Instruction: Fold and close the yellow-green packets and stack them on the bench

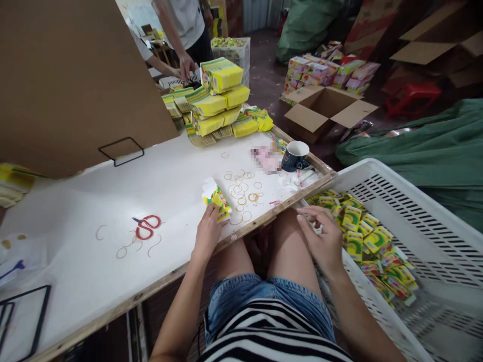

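Observation:
My left hand (pixel 207 232) rests at the front edge of the white table (pixel 113 201) and grips a small bundle of yellow and green packets (pixel 216 197) standing on the tabletop. My right hand (pixel 322 232) hovers over my right knee beside the white plastic crate (pixel 415 211), fingers curled around something small and pale that I cannot make out. Loose packets (pixel 362 236) of the same kind lie in the crate. Several loose rubber bands (pixel 241 190) are scattered on the table just beyond the left hand.
Red-handled scissors (pixel 148 226) lie on the table to the left. Stacked yellow bundles (pixel 219 100) stand at the far edge, a dark mug (pixel 296 156) to their right. A big cardboard sheet (pixel 75 75) leans at back left. Another person (pixel 184 30) stands behind. An open carton (pixel 328 108) sits on the floor.

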{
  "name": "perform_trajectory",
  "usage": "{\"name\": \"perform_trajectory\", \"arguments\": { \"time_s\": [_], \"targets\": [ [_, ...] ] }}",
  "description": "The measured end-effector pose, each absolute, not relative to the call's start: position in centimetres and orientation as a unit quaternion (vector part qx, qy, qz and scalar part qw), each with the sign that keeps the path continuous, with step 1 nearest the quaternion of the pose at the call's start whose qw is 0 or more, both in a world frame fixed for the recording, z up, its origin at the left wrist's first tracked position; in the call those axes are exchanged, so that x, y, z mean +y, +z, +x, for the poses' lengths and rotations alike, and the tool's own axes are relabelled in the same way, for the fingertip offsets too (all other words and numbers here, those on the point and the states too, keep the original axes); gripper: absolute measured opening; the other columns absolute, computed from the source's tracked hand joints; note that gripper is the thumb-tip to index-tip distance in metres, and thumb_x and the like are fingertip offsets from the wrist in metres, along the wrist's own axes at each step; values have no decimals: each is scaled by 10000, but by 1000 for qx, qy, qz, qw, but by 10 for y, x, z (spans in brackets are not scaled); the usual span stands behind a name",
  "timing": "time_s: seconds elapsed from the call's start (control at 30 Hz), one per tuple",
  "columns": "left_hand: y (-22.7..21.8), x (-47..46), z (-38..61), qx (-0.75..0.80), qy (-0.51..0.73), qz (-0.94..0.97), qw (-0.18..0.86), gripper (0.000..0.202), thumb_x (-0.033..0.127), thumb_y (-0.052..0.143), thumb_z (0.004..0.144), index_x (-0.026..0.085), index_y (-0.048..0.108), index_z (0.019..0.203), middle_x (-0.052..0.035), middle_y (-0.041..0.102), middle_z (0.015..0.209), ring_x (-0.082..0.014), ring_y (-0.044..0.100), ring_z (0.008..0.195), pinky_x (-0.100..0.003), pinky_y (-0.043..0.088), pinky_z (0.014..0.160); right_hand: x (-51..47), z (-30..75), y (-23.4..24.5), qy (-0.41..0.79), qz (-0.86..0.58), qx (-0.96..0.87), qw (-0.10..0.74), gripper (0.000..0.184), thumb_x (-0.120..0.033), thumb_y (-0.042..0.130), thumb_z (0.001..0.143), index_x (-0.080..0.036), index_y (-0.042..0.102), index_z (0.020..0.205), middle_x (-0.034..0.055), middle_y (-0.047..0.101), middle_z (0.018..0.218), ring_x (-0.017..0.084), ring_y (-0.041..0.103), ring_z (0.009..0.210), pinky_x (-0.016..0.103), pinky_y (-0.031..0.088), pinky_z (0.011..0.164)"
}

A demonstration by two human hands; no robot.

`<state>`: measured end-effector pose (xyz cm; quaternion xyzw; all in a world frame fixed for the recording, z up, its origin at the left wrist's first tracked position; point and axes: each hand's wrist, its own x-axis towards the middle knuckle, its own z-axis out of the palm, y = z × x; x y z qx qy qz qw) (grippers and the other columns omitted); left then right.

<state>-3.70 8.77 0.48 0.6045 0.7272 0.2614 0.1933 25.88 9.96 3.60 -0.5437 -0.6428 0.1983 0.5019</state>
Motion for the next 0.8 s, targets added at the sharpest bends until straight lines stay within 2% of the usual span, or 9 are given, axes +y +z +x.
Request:
{"name": "perform_trajectory", "arguments": {
  "time_s": [0.13,0.2,0.33,0.4,0.47,0.53,0.57,0.7,0.8],
  "targets": [
    [7,83,-42,723,264,604,207,224,144,636,809,217,717,1004,-121,650,1270,-360,565,1234,-508,436,1043,89,233,20,319,-541,-614,478,219,-361,567,901,-194,692,969,70,692,932,200,616,797,325,492,696],
    [9,84,-43,722,270,604,204,213,174,635,817,223,711,1010,-111,670,1227,-341,598,1189,-486,443,1032,84,222,19,367,-531,-614,455,225,-365,558,901,-195,692,964,64,706,915,205,629,786,326,496,710],
    [5,94,-47,777,317,518,164,577,286,704,776,141,513,1301,-198,558,1321,-345,511,1258,-498,400,1050,86,197,20,418,-492,-633,428,208,-337,537,902,-198,692,918,67,718,901,220,650,822,329,508,750],
    [-1,103,-49,808,332,454,174,708,311,747,727,98,447,1333,-216,586,1244,-347,538,1200,-501,425,999,96,178,15,414,-471,-661,412,182,-302,543,894,-195,689,911,71,707,897,211,641,795,330,506,762],
    [-8,112,-51,815,336,427,202,734,303,789,670,90,465,1292,-182,642,1121,-321,596,1095,-466,460,935,112,154,7,400,-466,-695,374,158,-263,590,860,-184,681,962,89,693,968,214,626,821,354,494,821],
    [-14,119,-53,810,348,413,227,710,282,816,624,100,501,1234,-139,673,1021,-281,637,993,-413,489,866,130,128,-3,394,-498,-700,327,296,-249,690,781,-169,653,1064,121,672,1067,249,607,937,404,462,905],
    [-17,122,-54,807,358,404,241,678,270,820,612,105,522,1199,-117,683,973,-260,651,939,-385,500,826,138,116,-9,398,-502,-699,318,342,-227,719,744,-159,648,1072,126,673,1047,263,602,961,421,454,915],
    [-23,126,-57,770,413,383,302,457,217,818,577,124,612,973,-41,681,756,-201,658,723,-306,512,663,155,85,-29,419,-499,-689,318,333,-134,699,690,-157,658,1020,85,665,942,253,613,923,400,490,848],
    [-26,124,-58,736,460,364,337,405,205,813,553,132,615,898,-21,664,708,-189,644,665,-297,515,617,156,83,-42,435,-496,-674,332,405,-58,648,653,-158,650,1046,68,648,959,205,617,814,365,519,791]
  ]
}}
